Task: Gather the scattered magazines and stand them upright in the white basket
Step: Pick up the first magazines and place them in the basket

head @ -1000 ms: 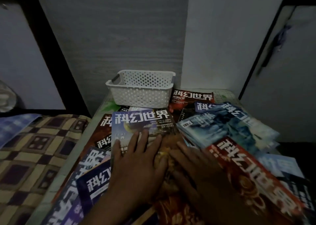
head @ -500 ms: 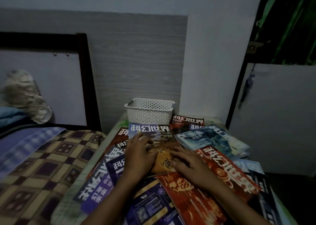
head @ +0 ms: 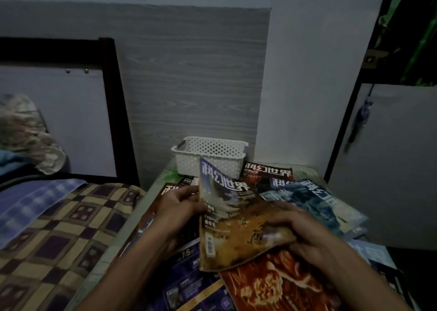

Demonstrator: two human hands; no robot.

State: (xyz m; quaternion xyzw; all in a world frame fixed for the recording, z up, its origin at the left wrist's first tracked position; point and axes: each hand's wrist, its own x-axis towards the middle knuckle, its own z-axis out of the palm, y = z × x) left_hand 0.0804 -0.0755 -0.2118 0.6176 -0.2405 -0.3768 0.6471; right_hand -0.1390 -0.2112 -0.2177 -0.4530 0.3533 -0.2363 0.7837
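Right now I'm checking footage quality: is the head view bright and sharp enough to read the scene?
Head view: dim overall, soft and slightly smeared; wide-angle bends the wall edges; the lifted magazine and basket remain recognisable, fine print illegible.

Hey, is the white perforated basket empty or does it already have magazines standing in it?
Seemingly empty: nothing rises above the white perforated plastic basket rim, and its bare inner wall shows. Its floor is hidden.

Magazines and basket, as we see them

We see one magazine (head: 233, 218) with a blue-and-orange cover raised off the pile, tilted and bent. More magazines (head: 305, 199) lie flat and overlapping across the surface, covers red, blue and dark. The white perforated basket (head: 209, 158) stands upright behind them against the wall, nothing showing inside.
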